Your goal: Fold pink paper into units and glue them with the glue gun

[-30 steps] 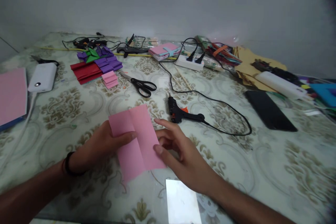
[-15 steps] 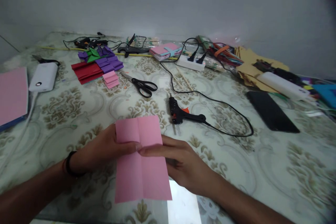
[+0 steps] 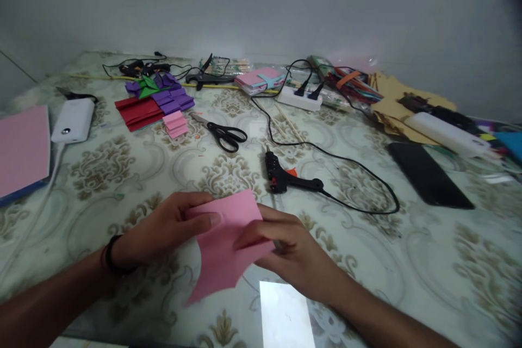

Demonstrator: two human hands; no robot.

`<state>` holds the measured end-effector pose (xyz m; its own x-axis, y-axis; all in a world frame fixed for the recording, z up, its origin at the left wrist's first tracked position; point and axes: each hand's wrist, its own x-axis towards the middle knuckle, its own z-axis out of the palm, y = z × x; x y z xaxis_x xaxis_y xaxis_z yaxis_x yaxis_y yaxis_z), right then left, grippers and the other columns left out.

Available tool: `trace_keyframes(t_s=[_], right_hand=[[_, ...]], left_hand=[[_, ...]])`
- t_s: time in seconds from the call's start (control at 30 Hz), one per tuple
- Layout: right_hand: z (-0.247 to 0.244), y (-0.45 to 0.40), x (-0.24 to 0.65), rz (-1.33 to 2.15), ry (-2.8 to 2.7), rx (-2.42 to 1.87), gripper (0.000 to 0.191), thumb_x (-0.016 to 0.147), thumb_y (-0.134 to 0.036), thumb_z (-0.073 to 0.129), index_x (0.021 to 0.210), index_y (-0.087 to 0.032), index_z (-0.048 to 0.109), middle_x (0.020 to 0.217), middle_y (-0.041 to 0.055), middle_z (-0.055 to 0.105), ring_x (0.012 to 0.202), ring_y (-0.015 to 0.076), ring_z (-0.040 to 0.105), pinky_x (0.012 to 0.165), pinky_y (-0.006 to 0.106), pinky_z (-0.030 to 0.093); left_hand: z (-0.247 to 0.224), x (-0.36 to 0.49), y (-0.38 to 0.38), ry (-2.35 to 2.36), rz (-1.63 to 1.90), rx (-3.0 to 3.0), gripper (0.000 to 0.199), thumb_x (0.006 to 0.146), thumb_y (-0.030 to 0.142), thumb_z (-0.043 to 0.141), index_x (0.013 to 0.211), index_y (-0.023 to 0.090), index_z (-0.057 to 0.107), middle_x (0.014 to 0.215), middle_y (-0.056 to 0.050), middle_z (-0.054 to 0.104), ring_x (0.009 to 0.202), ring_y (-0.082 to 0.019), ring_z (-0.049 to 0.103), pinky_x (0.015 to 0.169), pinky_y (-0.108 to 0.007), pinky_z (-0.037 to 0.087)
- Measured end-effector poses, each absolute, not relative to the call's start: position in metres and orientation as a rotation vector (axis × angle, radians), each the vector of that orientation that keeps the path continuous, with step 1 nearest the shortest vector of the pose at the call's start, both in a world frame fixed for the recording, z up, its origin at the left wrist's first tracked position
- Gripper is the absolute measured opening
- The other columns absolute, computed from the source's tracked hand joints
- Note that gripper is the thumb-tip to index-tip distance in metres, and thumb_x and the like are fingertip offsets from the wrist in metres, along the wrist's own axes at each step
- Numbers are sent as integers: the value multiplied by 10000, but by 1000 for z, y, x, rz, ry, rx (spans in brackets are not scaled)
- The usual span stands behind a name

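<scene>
A sheet of pink paper [image 3: 222, 247] is held above the table between both hands, its surface curved and its lower edge bent. My left hand [image 3: 175, 228] grips the sheet's left side, with the thumb on top and the fingers mostly hidden behind. At the right side, my right hand [image 3: 281, 242] pinches the paper, index finger on its face and a flap curling by the fingers. Beyond the hands, a black glue gun [image 3: 285, 176] lies on the table, and black-handled scissors [image 3: 224, 133] rest farther left.
Folded red paper [image 3: 138, 113], purple paper [image 3: 174, 99] and a small pink folded piece [image 3: 175, 124] lie at the back left. A white power strip [image 3: 299, 99] feeds the glue gun's cord. A black phone [image 3: 428, 176] lies right; a white power bank [image 3: 73, 120] sits left.
The pink paper has gone from nearly flat with a visible centre crease to curved and tilted. My right fingers have moved slightly right with its edge. The view has shifted a little.
</scene>
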<state>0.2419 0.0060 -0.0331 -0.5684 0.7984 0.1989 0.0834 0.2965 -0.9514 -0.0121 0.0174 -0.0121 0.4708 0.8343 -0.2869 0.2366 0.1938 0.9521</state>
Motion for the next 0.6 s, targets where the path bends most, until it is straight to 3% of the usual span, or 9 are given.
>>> trace_keyframes(t_s=[0.23,0.4,0.5,0.6], right_hand=[[-33,5,238,1254,-1825,-911,63,961,-226,734,936,-209,788,978,22,766,853,153,707,765,247,539],[-29,4,237,1229,-1883,-966,132,952,-218,708,823,-196,721,834,2,687,771,145,644,712,250,501],[-29,2,237,1211,-1896,-1015,199,950,-243,710,765,-204,651,765,-18,620,717,132,590,672,247,472],[-32,-1,235,1296,-1699,-1106,123,927,-258,741,1009,-245,649,880,-21,671,798,137,632,706,234,504]], left_hand=[[-12,-10,19,975,503,1471,422,1039,507,546,871,153,700,756,7,591,668,-119,479,586,-224,376],[-9,-6,16,1028,474,1468,307,946,457,672,882,163,730,745,12,624,670,-126,514,590,-226,391],[-14,-6,16,1076,467,1507,287,965,407,660,834,164,741,711,19,626,663,-119,512,597,-220,394],[-20,-8,17,1099,487,1524,308,966,414,675,824,152,750,722,15,643,679,-118,526,616,-218,402]])
